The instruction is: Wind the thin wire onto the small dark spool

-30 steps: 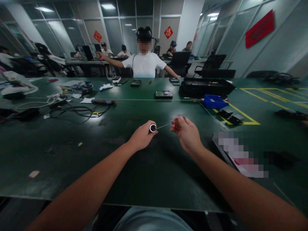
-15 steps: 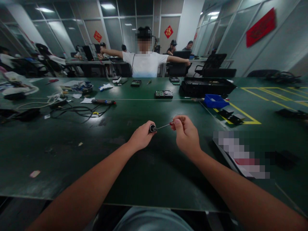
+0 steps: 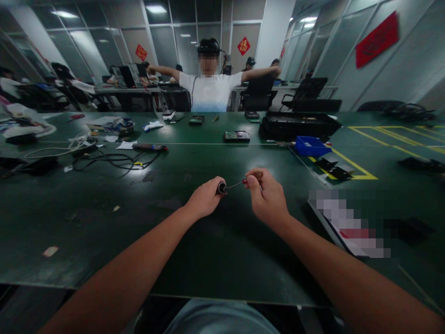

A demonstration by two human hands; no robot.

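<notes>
Left of and nearer than the blue bin (image 3: 312,146), the left hand (image 3: 206,196) covers most of a black cylinder (image 3: 221,188), only one round end being visible. The right hand (image 3: 270,195) conceals much of the handle of a slim tool (image 3: 245,181), possibly a screwdriver; where its tip meets the cylinder is too small to resolve. Nearer than the bin: a pixelated item (image 3: 347,227), illegible; to its right, a blurred dark object (image 3: 412,230). Far left of the bin: a dark piece (image 3: 12,164), cut by the picture's edge. Beyond the bin, leftward: a person (image 3: 211,92), lower body hidden by the table (image 3: 194,271).
</notes>
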